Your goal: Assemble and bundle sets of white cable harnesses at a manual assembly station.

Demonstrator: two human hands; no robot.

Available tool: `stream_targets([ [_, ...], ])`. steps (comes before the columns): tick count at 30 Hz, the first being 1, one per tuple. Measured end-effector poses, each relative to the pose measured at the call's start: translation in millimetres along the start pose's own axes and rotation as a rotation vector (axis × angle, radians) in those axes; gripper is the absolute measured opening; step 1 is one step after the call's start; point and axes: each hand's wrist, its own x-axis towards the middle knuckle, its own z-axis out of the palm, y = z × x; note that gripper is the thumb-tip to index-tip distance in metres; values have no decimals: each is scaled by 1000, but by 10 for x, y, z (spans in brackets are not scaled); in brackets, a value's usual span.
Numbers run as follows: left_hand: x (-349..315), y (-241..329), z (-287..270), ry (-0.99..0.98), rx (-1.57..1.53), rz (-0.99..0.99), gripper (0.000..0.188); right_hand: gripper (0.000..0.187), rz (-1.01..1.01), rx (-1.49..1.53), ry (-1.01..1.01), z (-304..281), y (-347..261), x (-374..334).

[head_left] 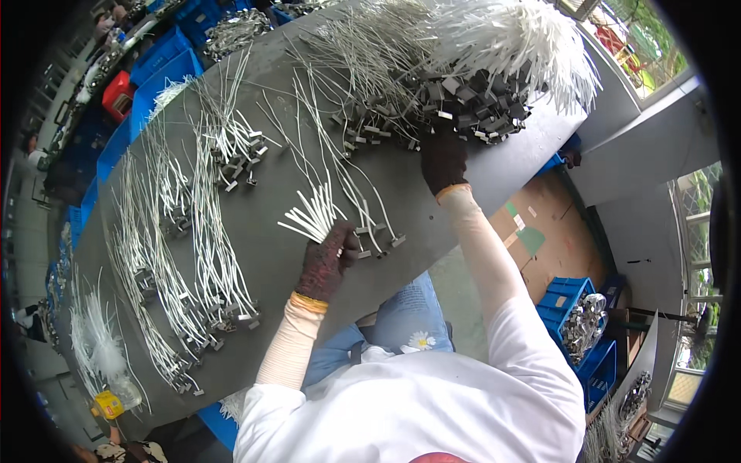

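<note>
Right hand (pixel 444 160) part-hidden among blocks (pixel 494 116)

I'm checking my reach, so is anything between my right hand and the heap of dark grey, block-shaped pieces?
Nothing visible. Your dark-gloved right hand is at the near edge of the heap of dark grey, block-shaped pieces; its fingers are hard to make out.

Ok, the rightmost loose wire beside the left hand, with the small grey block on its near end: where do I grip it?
Probably by the small grey block, coming from the right. The block is broader and stubbier than the thin wire trailing away from it, and the neighbouring blocks and left hand crowd its left side.
</note>
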Motion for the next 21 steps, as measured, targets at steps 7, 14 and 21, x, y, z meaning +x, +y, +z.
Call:
stream_targets([
  [7,150,-199,233,-479,-466,-103,46,19,-465,23,-326,-300,472,-764],
  [14,417,-637,952,-270,-647,-340,47,26,-19,-168,-484,-942,677,-1948],
  [21,691,-1042,1202,-398,-636,-277,50,22,545,383,-793,-2443,896,-3130],
])
